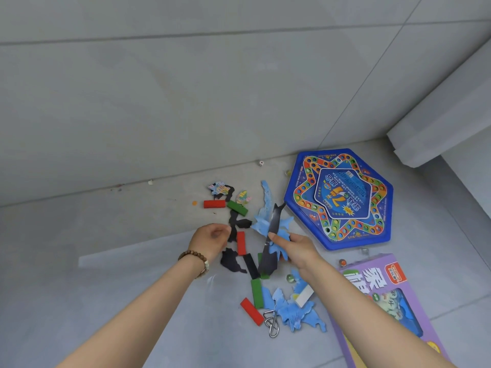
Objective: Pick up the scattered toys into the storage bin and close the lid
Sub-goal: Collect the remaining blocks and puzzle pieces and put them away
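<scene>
Closest to us, well short of the blue game board (pixel 342 200) and off to its left, a wire ring puzzle (pixel 271 324) lies touching a heap of blue puzzle pieces (pixel 295 310). A near red block (pixel 251 311), a near green block (pixel 257 292) and a white block (pixel 304 295) crowd round it, all waiting on the floor. The purple box (pixel 385 309) lies just on the near side of the board, with a marble (pixel 290 278) off the box's left edge. Now the hands. The right hand (pixel 297 248), just left of the board's near corner, has thumb and fingers clamped on a fan of flat pieces (pixel 273 232), blue ones and a long dark one bunched together. I'd say that's a handful being built, so one trip carries several. The left hand (pixel 212 240) is further left of the board, with a bead bracelet (pixel 194 258) at the wrist. Its fingers curl at the edge of a black piece (pixel 236 224), and whether it pinches it I cannot tell. Between the hands lies a middle red block (pixel 241 243). Beyond them, left of the board, a far red block (pixel 214 203) and a far green block (pixel 237 207) lie end to end. A small die (pixel 261 163) sits by the wall, past the board's far-left corner. The storage bin is nowhere in shot, so by my reckoning most of the tidying is yet to do.
</scene>
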The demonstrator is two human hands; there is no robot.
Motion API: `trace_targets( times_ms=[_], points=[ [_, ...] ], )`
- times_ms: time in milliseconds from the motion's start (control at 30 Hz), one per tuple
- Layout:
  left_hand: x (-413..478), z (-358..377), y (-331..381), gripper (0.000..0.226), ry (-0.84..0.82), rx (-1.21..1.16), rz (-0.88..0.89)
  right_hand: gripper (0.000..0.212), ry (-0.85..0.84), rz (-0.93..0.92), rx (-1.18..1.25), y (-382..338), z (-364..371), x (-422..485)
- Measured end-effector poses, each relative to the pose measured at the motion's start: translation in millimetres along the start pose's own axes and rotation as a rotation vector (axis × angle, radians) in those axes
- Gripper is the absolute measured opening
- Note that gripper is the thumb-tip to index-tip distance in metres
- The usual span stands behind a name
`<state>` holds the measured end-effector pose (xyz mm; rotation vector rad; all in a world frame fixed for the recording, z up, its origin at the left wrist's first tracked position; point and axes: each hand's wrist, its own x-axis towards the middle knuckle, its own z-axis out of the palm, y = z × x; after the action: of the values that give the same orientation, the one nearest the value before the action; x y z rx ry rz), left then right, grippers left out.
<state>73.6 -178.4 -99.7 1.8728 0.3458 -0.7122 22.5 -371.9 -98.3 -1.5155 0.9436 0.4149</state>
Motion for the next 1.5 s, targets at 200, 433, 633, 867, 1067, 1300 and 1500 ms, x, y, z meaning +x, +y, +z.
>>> trace_targets(
  times_ms=[200, 433, 633, 867, 1067, 1300, 1500],
  points=[
    [-19, -4, -22, 0.025, 0.022, 0.179, -0.009, 0.009, -0.015, 0.100, 0.131, 24, 5, -19],
    [-34, 19, -11, 0.025, -0.129, 0.050, -0.046, 0.025, 0.040, 0.038, 0.174, 31, 37, -28],
    [-30, 23, -14, 0.022, -0.140, -0.126, -0.112, 0.022, -0.027, 0.114, 0.327, 24, 42, -29],
    [-29, 19, -26, 0.033, -0.113, -0.299, -0.134, 0.008, -0.089, 0.108, 0.381, 30, 33, -30],
    [-29, 18, -29, 0.045, -0.136, -0.362, -0.111, 0.009, -0.109, 0.074, 0.440, 31, 38, -33],
    [-28, 19, -30, 0.045, -0.158, -0.277, -0.043, 0.017, -0.133, 0.002, 0.398, 28, 38, -31],
    [-28, 19, -30, 0.034, -0.086, -0.144, 0.065, 0.009, -0.063, -0.047, 0.302, 27, 33, -25]
  ],
)
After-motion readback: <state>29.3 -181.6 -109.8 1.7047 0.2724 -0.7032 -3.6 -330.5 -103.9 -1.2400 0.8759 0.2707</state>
